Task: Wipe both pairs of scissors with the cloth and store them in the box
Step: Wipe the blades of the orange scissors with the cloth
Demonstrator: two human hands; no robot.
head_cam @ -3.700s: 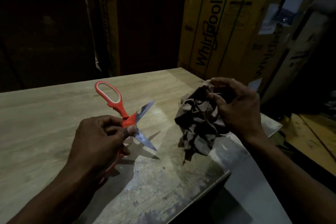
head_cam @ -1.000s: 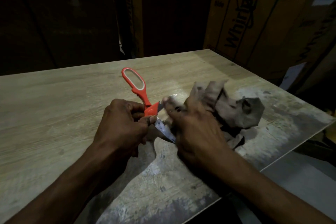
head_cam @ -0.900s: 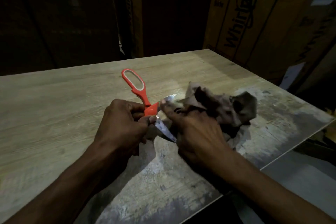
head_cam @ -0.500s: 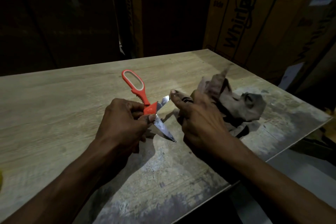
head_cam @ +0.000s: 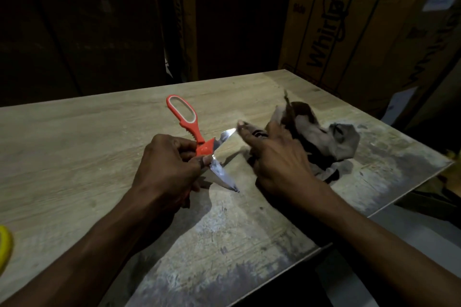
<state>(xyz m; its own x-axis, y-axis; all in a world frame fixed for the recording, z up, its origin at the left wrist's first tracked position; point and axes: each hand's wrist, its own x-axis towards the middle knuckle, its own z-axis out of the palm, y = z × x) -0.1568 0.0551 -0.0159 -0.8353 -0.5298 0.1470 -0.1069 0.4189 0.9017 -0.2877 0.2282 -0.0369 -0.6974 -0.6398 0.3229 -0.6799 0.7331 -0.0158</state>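
**Scissors blades open, cloth at upper blade tip**

Dim storeroom, wooden worktop point(head_cam: 74, 147) with a worn grey patch toward its right and near edges. Tall cartons point(head_cam: 349, 20) with "Whirlpool" print stand behind the far right corner; dark panels behind the far edge.

Left hand point(head_cam: 169, 169) grips the orange scissors point(head_cam: 199, 143) near mid-worktop, fingers curled round the lower handle and the pivot area, thumb by the joint. Upper handle loop, orange with a pale inner rim, sticks up toward the far edge. Blades spread wide: one points toward the right edge, the other points down toward the near edge, tip touching or just above the worktop, cannot tell which.

Right hand point(head_cam: 277, 157) holds the brown cloth point(head_cam: 321, 139), fingers curled on it, index finger stretched out to the tip of the upper blade. Fingertip blurred, so contact with the blade is unclear. Most of the cloth bunches behind the hand, part resting on the worktop toward the right edge, one corner sticking up.

Yellow object point(head_cam: 5, 247) cut off at the left edge, identity unclear.
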